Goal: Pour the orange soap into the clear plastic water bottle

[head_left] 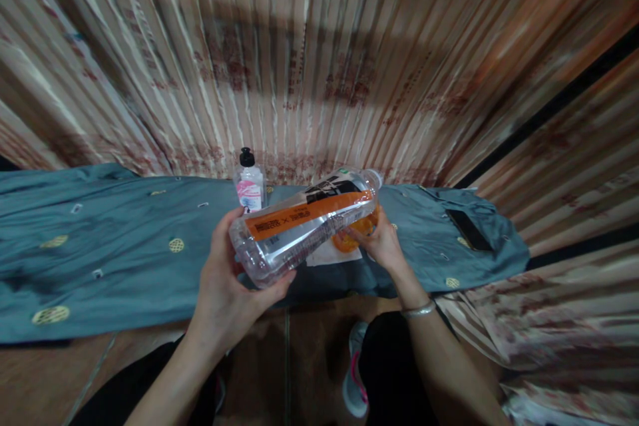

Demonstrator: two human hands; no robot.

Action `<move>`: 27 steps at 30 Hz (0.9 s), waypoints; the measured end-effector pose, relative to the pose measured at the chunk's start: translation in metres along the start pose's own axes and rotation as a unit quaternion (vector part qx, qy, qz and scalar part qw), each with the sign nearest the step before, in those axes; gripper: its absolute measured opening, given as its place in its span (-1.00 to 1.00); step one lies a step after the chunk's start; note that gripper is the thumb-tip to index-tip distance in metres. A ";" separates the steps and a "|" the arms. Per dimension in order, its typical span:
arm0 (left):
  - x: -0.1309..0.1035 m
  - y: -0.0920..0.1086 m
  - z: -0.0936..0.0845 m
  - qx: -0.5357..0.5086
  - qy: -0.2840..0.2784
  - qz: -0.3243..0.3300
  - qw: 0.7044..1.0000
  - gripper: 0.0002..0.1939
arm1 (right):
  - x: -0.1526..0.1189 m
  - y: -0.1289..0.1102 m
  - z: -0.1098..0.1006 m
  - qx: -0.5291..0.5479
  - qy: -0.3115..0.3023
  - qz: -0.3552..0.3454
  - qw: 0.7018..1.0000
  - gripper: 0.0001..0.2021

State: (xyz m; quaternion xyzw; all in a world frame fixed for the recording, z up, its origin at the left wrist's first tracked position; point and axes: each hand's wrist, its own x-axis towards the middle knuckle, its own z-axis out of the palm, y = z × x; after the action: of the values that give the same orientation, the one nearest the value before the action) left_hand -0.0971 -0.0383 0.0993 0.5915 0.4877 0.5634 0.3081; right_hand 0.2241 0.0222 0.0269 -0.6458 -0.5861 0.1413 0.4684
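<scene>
A clear plastic bottle (299, 226) with an orange, black and white label is held tilted above the cloth. Its white-capped end points up to the right. My left hand (234, 279) is wrapped around the bottle's base, thumb along the near side. Under the neck end, my right hand (387, 239) is closed, with its fingers partly hidden. Just behind those fingers shows a see-through orange object (345, 243), mostly covered by the bottle; I cannot tell whether the hand touches it. White paper (324, 257) lies below.
A clear bottle with a black cap and pink-white label (249, 190) stands at the back, left of centre. A dark phone (468, 229) lies at the right on the teal patterned cloth (134, 246). A pleated curtain (299, 66) hangs close behind.
</scene>
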 end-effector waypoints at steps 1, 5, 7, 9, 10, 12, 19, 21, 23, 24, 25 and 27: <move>0.000 0.000 0.000 0.006 -0.010 -0.001 1.000 -0.02 | 0.000 -0.001 0.000 0.000 -0.001 0.003 1.000 -0.01; 0.000 -0.004 -0.004 0.000 0.002 0.011 1.000 -0.02 | 0.000 -0.003 -0.001 -0.002 -0.008 0.006 1.000 -0.02; 0.000 -0.006 -0.007 0.005 -0.026 0.010 1.000 -0.01 | 0.000 -0.005 -0.001 -0.003 -0.007 0.008 1.000 -0.04; 0.000 -0.008 -0.010 0.009 -0.038 0.012 0.999 0.00 | 0.000 -0.005 -0.002 0.000 -0.004 0.011 1.000 -0.04; 0.000 -0.008 -0.011 0.010 -0.039 0.012 0.999 0.00 | 0.000 -0.006 -0.002 0.002 -0.003 0.013 1.000 -0.05; 0.000 -0.009 -0.011 0.010 -0.038 0.011 0.999 0.01 | 0.000 -0.006 -0.002 0.007 -0.003 0.014 1.000 -0.07; 0.000 -0.009 -0.013 0.031 -0.050 0.026 0.998 0.01 | -0.001 -0.010 -0.003 0.001 -0.004 0.018 1.000 -0.05; 0.001 -0.008 -0.013 0.040 -0.047 0.031 0.998 0.00 | -0.001 -0.012 -0.004 -0.004 -0.005 0.026 1.000 -0.06; 0.001 -0.007 -0.013 0.042 -0.045 0.034 0.998 0.01 | -0.001 -0.014 -0.004 -0.008 -0.009 0.033 0.999 -0.07; 0.002 -0.007 -0.012 0.041 -0.044 0.034 0.998 0.01 | -0.001 -0.014 -0.005 -0.010 -0.011 0.035 0.999 -0.08; 0.002 -0.006 -0.012 0.039 -0.043 0.032 0.998 0.01 | -0.001 -0.014 -0.005 -0.013 -0.013 0.037 0.999 -0.09; 0.002 -0.005 -0.010 0.032 -0.036 0.026 0.999 0.02 | -0.001 -0.014 -0.006 -0.017 -0.015 0.039 0.999 -0.11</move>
State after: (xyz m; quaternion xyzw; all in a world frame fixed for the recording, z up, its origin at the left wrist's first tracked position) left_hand -0.1086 -0.0364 0.0970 0.6331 0.4786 0.5338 0.2917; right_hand 0.2197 0.0174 0.0404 -0.6743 -0.5693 0.1592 0.4426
